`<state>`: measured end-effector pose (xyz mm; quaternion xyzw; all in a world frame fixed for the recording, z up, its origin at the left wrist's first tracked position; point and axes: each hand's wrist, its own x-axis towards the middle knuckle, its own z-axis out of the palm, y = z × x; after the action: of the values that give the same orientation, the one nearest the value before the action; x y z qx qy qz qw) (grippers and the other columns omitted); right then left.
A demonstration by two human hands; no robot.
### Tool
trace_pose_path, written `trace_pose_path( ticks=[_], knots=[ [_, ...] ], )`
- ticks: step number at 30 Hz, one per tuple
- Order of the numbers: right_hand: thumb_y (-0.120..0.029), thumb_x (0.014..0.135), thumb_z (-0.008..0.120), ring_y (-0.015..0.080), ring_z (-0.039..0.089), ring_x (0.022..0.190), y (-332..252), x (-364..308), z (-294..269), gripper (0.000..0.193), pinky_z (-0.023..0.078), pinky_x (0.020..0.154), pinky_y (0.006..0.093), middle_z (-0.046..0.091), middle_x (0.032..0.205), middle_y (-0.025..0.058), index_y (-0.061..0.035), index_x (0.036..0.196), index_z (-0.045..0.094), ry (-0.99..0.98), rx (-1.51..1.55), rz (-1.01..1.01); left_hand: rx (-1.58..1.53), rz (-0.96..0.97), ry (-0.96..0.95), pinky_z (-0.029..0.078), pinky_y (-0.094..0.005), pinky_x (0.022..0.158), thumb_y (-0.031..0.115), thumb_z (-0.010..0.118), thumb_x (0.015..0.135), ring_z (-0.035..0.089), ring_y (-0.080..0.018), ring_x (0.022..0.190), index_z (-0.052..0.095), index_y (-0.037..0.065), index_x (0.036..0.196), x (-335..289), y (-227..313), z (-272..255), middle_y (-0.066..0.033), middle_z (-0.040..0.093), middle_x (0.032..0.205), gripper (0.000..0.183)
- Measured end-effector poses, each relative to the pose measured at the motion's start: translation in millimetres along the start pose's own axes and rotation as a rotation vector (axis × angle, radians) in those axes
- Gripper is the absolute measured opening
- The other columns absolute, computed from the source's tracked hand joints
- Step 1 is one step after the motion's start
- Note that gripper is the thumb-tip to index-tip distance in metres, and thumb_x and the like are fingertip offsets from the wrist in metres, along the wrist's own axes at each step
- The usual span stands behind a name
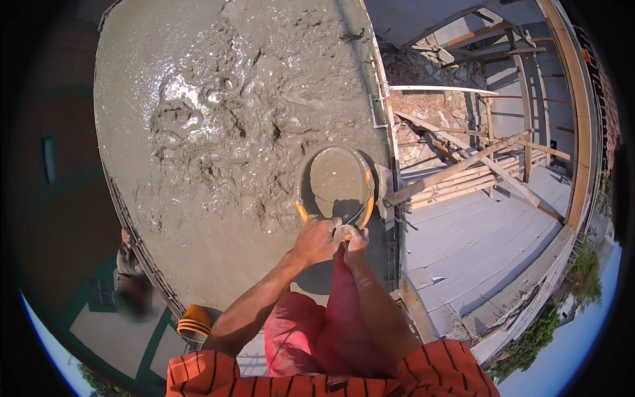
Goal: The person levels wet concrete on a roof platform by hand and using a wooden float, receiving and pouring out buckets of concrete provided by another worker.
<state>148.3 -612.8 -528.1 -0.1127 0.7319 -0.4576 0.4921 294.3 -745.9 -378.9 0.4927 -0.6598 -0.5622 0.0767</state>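
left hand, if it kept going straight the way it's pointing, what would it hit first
The left hand points up the picture toward the bucket of wet concrete, with its grip apparently on the bucket's orange handle. Going straight on, it would likely meet the bucket's near rim first, though depth is hard to judge from above.

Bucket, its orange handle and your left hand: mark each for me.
Bucket (336, 177): head view, on the grey mix filling it.
Orange handle (368, 210): head view, on its right side.
Left hand (319, 239): head view, on the back of the hand.
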Motion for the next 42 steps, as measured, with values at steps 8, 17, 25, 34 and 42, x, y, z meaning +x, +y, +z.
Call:
trace_pose_path(
  ticks=[8,17,25,34,42],
  knots=[
    [-0.007,0.082,0.053,0.0208,0.056,0.086,-52,78,83,0.022,0.053,0.064,0.0332,0.052,0.099,0.0082,-0.0084,0.102,0.045,0.326,0.774,0.299,0.327,0.155,-0.086,0.042,-0.0451,0.075,0.031,0.050,0.086,0.055,-0.0374,0.080,0.058,0.001,0.080,188,13,-3,-0.0208,0.058,0.076,0.032],
    [-0.003,0.075,0.060,0.0169,0.053,0.075,-116,171,113,0.023,0.050,0.061,0.0330,0.047,0.085,0.0057,-0.0036,0.089,0.041,0.373,0.533,0.277,0.213,0.123,0.039,0.040,-0.0395,0.056,0.032,0.055,0.085,0.045,-0.0317,0.054,0.056,-0.002,0.074,311,-6,-35,-0.0229,0.050,0.063,0.036],
    [0.002,0.078,0.059,0.0185,0.057,0.075,-214,229,144,0.024,0.053,0.058,0.0328,0.049,0.088,0.0080,-0.0011,0.095,0.042,0.160,0.388,0.134,-0.033,0.081,0.350,0.040,-0.0363,0.056,0.036,0.052,0.087,0.048,-0.0230,0.058,0.058,-0.002,0.077,370,-12,-93,-0.0147,0.050,0.059,0.039],
    [-0.006,0.077,0.062,0.0207,0.060,0.068,-276,286,190,0.018,0.050,0.058,0.0328,0.056,0.079,0.0115,0.0014,0.085,0.048,-0.099,-0.168,-0.247,-0.410,-0.060,0.580,0.040,-0.0382,0.057,0.033,0.048,0.090,0.044,-0.0191,0.056,0.052,-0.001,0.071,378,-42,-148,-0.0078,0.051,0.060,0.039],
    [-0.019,0.075,0.064,0.0327,0.061,0.084,-279,262,270,0.027,0.048,0.073,0.0400,0.063,0.089,0.0152,-0.0025,0.093,0.053,-0.304,-1.075,-0.581,-1.143,-0.313,0.785,0.038,-0.0324,0.056,0.036,0.036,0.094,0.040,-0.0132,0.057,0.043,0.012,0.068,305,-139,-140,0.0004,0.037,0.061,0.036]
  ],
)
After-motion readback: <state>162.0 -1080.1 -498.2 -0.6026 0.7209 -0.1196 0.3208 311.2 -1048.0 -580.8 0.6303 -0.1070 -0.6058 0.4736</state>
